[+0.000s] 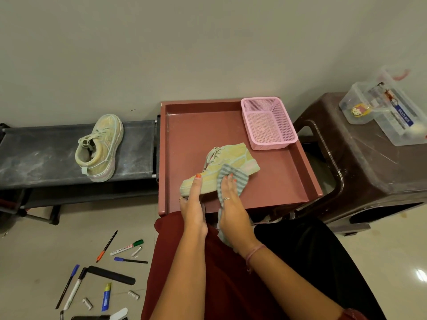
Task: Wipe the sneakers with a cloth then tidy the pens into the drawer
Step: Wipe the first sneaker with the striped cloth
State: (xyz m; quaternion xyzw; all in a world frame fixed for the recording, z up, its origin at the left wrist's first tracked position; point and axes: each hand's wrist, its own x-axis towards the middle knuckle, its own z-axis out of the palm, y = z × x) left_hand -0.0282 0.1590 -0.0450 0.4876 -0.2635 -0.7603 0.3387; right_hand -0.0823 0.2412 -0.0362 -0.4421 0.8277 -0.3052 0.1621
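Floor, nearest, lower left: scattered pens (106,246) and markers, among them a green-capped white marker (126,247) with printing too small to read, a blue-capped pen (130,260) and a yellow-and-blue tube (106,296). None yet tidied; that step is judged still to come.

Left hand (193,204): fingers curled about the toe end of the near sneaker (219,173), thumb on top, steadying it.

Right hand (231,199): fingers fairly flat and together, pressing a grey striped cloth (231,179) against the sneaker's side; the cloth's tail hangs below the wrist.

Step in hand: wiping the first sneaker, which lies tilted on its side inside the red drawer (307,172). Next move, as judged: stroke the cloth along the sole and upper, then turn the shoe.

Pink mesh basket (270,137): far right corner of the drawer.

Second sneaker (99,147): upright on the dark bench (34,155) at left, well apart, looking dusty.

Clear plastic box (388,116): on the brown stool (360,162); label seems to read "MULTI BOX".
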